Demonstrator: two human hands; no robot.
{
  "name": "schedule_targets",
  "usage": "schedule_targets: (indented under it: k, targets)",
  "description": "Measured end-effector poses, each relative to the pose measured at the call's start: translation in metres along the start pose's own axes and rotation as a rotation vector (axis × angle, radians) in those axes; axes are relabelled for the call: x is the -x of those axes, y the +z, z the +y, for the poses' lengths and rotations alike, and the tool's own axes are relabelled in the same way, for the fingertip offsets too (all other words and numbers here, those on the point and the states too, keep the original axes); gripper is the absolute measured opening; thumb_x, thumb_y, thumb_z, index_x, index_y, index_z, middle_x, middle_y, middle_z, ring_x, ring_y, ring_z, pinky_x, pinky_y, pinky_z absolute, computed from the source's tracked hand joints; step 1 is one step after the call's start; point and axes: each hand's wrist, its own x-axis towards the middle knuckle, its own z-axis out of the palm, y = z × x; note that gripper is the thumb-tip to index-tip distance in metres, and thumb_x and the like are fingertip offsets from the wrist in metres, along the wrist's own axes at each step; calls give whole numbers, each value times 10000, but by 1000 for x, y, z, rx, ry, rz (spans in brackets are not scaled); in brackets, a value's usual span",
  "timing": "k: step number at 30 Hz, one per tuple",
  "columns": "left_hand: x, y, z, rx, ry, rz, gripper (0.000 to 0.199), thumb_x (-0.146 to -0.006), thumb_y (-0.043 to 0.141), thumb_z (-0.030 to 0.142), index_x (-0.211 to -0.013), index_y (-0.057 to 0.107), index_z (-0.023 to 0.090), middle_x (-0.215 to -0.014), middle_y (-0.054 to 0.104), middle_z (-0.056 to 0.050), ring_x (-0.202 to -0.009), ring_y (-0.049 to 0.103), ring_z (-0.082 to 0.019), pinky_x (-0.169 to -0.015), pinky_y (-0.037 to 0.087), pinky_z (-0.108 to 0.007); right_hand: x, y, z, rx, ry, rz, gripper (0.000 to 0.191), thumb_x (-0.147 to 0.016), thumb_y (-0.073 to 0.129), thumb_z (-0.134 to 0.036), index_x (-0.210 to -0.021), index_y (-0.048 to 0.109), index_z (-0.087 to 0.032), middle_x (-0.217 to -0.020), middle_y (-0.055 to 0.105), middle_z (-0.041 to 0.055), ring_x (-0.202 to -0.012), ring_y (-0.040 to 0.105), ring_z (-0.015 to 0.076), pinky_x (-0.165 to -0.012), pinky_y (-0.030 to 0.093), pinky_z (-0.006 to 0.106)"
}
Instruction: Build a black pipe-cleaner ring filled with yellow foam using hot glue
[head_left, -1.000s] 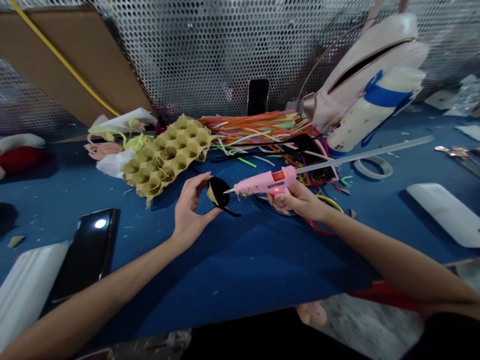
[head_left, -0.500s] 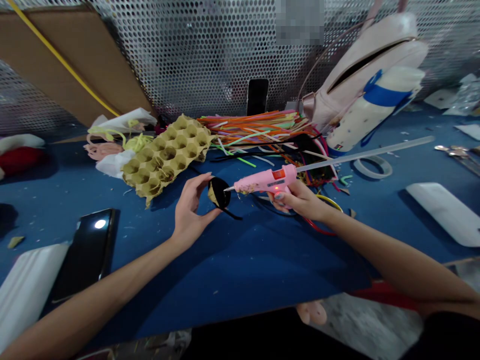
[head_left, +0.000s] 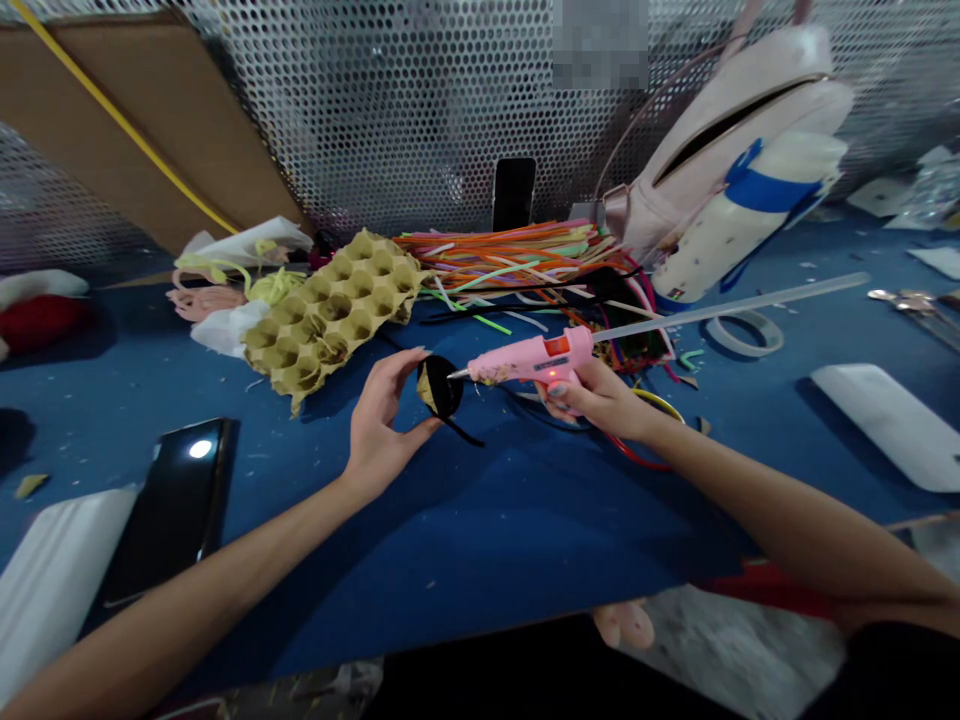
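My left hand [head_left: 382, 415] pinches a small black oval piece [head_left: 442, 387] between its fingers and thumb. The piece has a yellowish patch on its face and a thin black strip trailing from its lower edge. My right hand [head_left: 592, 400] grips a pink hot glue gun [head_left: 525, 365] with a red light glowing on it. Its metal nozzle touches or nearly touches the piece's left part, and I cannot tell which. A long translucent glue stick [head_left: 731, 310] projects from the back of the gun.
A tan pulp egg tray [head_left: 330, 320] lies just beyond my left hand, and a heap of colourful plastic strips [head_left: 510, 258] lies beyond the gun. A dark phone [head_left: 169, 510] rests on the blue work surface [head_left: 465, 530]. A white bottle with blue tape [head_left: 750, 215] leans at the back right.
The glue gun's nozzle has risen slightly against the black piece, and the gun has tilted a little. My left hand and the piece have hardly moved.
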Motion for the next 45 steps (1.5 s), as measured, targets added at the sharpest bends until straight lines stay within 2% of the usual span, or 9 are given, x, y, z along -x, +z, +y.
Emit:
schedule_targets:
  k: [15,21,23,27,30,33,37,41,45]
  targets:
    - [0,0,2,-31,4,-12,718,-771,862,182,-1431,606,305,-1427,619,-102,-1394,590,-312,-1259,443,-559,0,-3,5,98,-31,-14,476,-1048,579,-538,-717,531,-199,-536,522,-39,-459,448,66,-449,339,245]
    - [1,-1,5,-136,-15,-18,664,-813,815,166,-1425,597,302,-1419,619,-94,-1395,585,-301,-1248,452,-538,-1,-1,-1,241,-69,41,445,-1028,607,-527,-729,524,-209,-530,518,-49,-476,418,81,-458,330,246]
    - [1,-1,6,-152,-20,-15,648,-823,807,173,-1422,594,303,-1416,617,-94,-1395,585,-297,-1243,457,-530,-2,0,-2,307,-112,78,409,-1020,613,-523,-766,557,-207,-542,508,-50,-496,414,96,-471,335,254]
    - [0,-1,4,-178,7,34,631,-811,817,190,-1396,604,297,-1380,630,-95,-1352,611,-297,-1216,480,-531,-4,-1,-1,479,-166,145,322,-1008,616,-507,-959,660,-192,-579,497,-47,-537,435,128,-516,365,273]
    - [-2,-1,2,-222,45,94,625,-790,829,194,-1371,617,283,-1363,643,-95,-1341,614,-305,-1211,473,-540,-4,-3,1,637,-185,206,337,-1011,593,-510,-993,674,-184,-704,607,5,-602,509,149,-582,418,296]
    - [-3,-2,0,-245,73,132,638,-770,831,187,-1365,619,275,-1359,647,-92,-1339,610,-305,-1214,460,-543,-3,-5,3,833,-173,171,339,-1028,552,-499,-1057,666,-181,-901,711,63,-720,606,181,-647,438,309]
    - [-4,-3,-1,-261,75,142,651,-755,836,190,-1364,620,266,-1353,650,-91,-1326,610,-299,-1215,452,-546,-3,-5,3,1111,-101,119,351,-1050,507,-488,-1173,630,-184,-1063,762,93,-798,677,203,-620,388,300]
    - [-3,-3,0,-237,73,140,667,-747,864,216,-1364,616,266,-1358,648,-88,-1333,611,-294,-1217,453,-539,-5,-4,4,1316,-54,140,374,-1065,510,-517,-1181,626,-181,-982,772,96,-804,692,218,-627,377,304]
    - [-4,-2,3,-213,63,129,662,-763,875,253,-1368,606,267,-1350,648,-88,-1332,617,-291,-1208,466,-526,-7,-1,4,1396,-55,126,425,-1056,549,-550,-1220,626,-166,-992,744,116,-875,691,251,-709,442,326]
